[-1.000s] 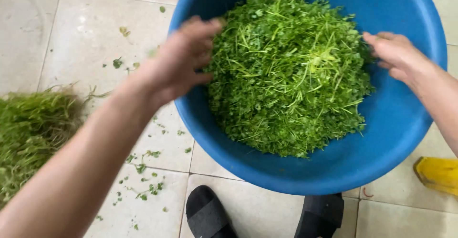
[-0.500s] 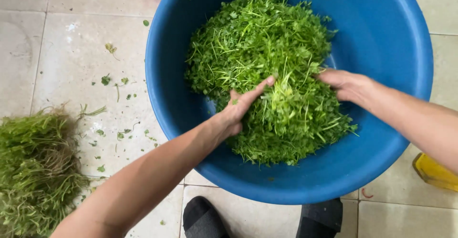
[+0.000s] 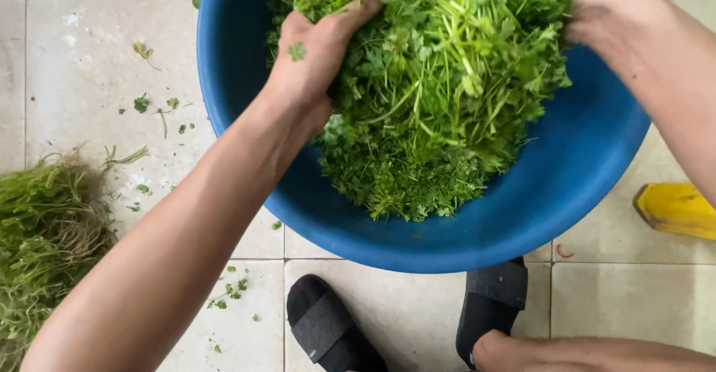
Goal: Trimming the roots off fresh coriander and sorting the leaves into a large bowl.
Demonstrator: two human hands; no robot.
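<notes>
- The left hand (image 3: 317, 51) is sunk into the near-left flank of the heap of chopped green herbs (image 3: 432, 111), fingers curled and closed around a clump; a small leaf sticks to the back of the hand.
- The right hand (image 3: 597, 7) presses against the heap's upper right side, partly cut off by the frame edge; its fingers are buried in the greens, so how far they close cannot be told for sure, though it seems to cup the pile.
- The herbs lie directly between the two hands, gathered into one mound that spreads slightly more from left hand to right hand than toward the body; loose stems stick out in all directions.
- Both hands touch the heap; the left shows the clearer hold and the deeper reach.
- The mound sits inside one round blue plastic basin (image 3: 567, 193), which rests on the tiled floor (image 3: 82, 51) below and in front of the hands.
- Count: one basin, one heap, two hands at work.
- Left of the left forearm, well apart, lies one pile of uncut greens with roots (image 3: 41, 238).
- Below the basin, nearer the body, are two black slippers (image 3: 328, 327).
- Under the right forearm lies one yellow object (image 3: 675, 208), only partly in view.
- Scattered leaf bits dot the tiles beside the left arm.
</notes>
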